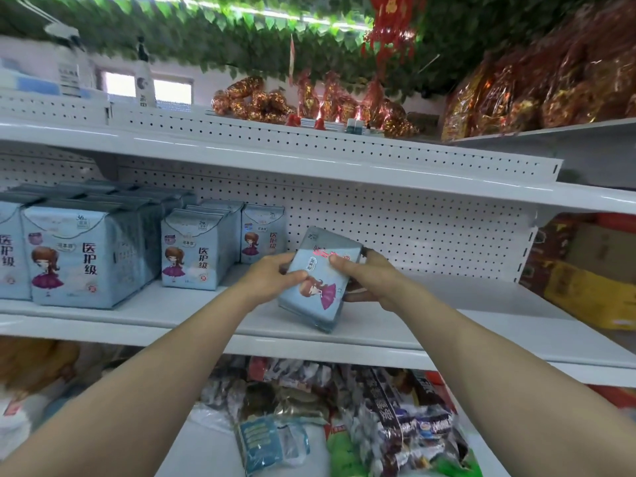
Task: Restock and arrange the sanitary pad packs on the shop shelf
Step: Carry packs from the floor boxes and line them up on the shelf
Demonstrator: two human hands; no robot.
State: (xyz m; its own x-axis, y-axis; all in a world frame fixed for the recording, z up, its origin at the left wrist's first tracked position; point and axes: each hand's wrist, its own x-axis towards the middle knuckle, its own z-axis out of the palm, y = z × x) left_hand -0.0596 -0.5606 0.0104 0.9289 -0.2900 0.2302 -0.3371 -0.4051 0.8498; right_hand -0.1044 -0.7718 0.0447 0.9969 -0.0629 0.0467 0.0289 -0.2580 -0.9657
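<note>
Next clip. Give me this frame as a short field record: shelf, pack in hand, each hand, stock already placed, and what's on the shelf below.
shelf: white metal, pegboard back, bare at right
held pack: light blue pad pack, tilted, low over the shelf; contact unclear
left hand: grips the pack's left edge
right hand: grips the pack's right side
placed stock: large packs upright at far left, smaller packs right of them
below: mixed bagged goods
</note>
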